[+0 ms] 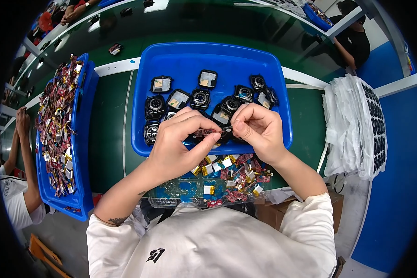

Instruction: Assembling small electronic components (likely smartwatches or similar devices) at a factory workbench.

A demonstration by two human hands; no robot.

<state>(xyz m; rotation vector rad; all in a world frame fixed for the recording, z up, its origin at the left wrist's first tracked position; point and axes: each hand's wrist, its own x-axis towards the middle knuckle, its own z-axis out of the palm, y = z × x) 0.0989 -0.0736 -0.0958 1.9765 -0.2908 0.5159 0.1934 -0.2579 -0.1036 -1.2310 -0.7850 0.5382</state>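
My left hand (178,139) is closed in a pinch on a small red circuit board (203,133), above the near edge of a blue tray (208,50). My right hand (262,132) is pinched too, its fingertips at a small black part (226,134) that sits between both hands. What exactly the right fingers grip is hidden. Black watch housings (200,98) lie beyond my hands in the tray, some showing a round sensor back, others an open inside. Below my wrists, a clear plastic tray (171,190) carries red boards with silver battery cells (228,162).
To the left, a long blue bin (85,139) is heaped with red boards and wires (55,129). A stack of white-wrapped trays (350,125) stands at the right. Behind runs a green conveyor (171,23) with scattered parts. Other people work at the left and far right.
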